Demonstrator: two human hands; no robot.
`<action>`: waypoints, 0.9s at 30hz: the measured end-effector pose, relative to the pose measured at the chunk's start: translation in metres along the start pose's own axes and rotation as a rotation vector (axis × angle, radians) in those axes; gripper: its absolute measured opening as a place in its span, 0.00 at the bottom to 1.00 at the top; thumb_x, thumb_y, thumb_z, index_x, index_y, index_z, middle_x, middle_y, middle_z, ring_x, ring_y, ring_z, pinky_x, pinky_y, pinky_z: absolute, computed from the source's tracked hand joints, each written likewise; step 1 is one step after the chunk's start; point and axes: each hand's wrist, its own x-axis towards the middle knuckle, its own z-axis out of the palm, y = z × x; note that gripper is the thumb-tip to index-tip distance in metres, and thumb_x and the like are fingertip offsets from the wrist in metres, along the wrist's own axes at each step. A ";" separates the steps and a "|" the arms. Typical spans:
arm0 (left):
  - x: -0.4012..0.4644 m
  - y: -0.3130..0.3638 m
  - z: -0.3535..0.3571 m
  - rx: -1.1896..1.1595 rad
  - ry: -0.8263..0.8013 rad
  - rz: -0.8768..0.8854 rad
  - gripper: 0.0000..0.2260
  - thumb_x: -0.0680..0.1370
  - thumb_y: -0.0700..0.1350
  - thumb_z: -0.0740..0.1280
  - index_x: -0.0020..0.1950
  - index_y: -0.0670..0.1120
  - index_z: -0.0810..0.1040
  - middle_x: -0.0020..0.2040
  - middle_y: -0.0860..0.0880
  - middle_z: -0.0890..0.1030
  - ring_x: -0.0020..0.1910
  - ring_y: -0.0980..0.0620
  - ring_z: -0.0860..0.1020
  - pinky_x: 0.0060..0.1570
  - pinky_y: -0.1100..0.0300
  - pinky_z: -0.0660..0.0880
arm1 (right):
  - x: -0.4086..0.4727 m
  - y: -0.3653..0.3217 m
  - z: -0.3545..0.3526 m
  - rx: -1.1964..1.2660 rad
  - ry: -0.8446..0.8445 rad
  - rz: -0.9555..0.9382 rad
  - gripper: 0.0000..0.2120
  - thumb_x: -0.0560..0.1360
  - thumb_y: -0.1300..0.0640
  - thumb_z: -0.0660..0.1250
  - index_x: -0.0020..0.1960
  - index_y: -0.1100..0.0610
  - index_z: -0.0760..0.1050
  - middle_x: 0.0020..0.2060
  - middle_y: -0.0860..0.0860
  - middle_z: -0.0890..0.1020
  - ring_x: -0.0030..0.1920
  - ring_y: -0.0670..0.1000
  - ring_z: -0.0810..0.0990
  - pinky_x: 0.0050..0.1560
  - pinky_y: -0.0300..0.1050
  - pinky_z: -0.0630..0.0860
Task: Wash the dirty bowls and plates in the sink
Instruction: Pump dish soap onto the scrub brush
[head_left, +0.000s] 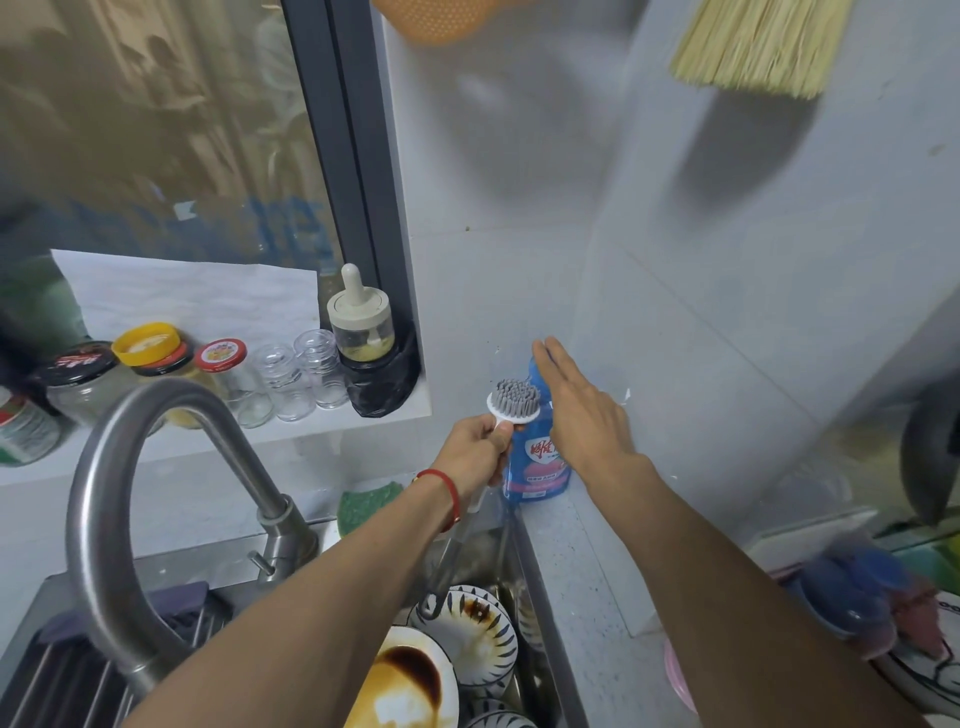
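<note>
Two walls: pale grey tile meeting in a corner behind the sink; dark window frame (358, 171) at left.
Counter (576, 566): speckled grey stone, right of the basin.
Sink (540, 623): steel, holding stacked dirty dishes under the forearms — plate (405, 686) with brown sauce stains, striped bowl (467, 634) just behind it.
Faucet (119, 519): brushed steel, arched, near left.
Sill: row of jars (291, 382), clear glass, some lidded.
Soap bottle (537, 457): blue plastic, upright in the corner, partly hidden by brush and hand.
Left hand (475, 447): fingers closed round the dish brush (514, 400) handle — grey bristles up, touching bottle front.
Right hand (582, 410): flat, fingers pressed together, over the bottle top.
</note>
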 end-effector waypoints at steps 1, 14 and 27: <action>0.000 0.001 0.000 0.002 0.000 -0.002 0.13 0.87 0.41 0.58 0.59 0.34 0.78 0.34 0.48 0.70 0.29 0.54 0.67 0.29 0.62 0.67 | -0.001 -0.001 -0.001 -0.007 -0.003 0.002 0.51 0.75 0.72 0.67 0.83 0.44 0.40 0.82 0.38 0.40 0.54 0.59 0.81 0.54 0.56 0.80; -0.003 0.008 -0.002 0.092 -0.032 -0.016 0.13 0.87 0.42 0.58 0.58 0.34 0.78 0.35 0.48 0.70 0.31 0.53 0.67 0.30 0.62 0.67 | -0.003 0.000 0.000 -0.061 -0.019 -0.011 0.53 0.74 0.71 0.68 0.83 0.44 0.38 0.82 0.39 0.38 0.49 0.57 0.80 0.51 0.53 0.81; -0.003 0.015 -0.001 0.085 -0.020 -0.011 0.13 0.87 0.40 0.57 0.60 0.34 0.78 0.35 0.47 0.69 0.30 0.53 0.66 0.29 0.62 0.67 | 0.004 0.002 -0.006 -0.042 -0.012 0.006 0.52 0.75 0.73 0.63 0.82 0.41 0.37 0.81 0.37 0.39 0.51 0.58 0.81 0.49 0.53 0.81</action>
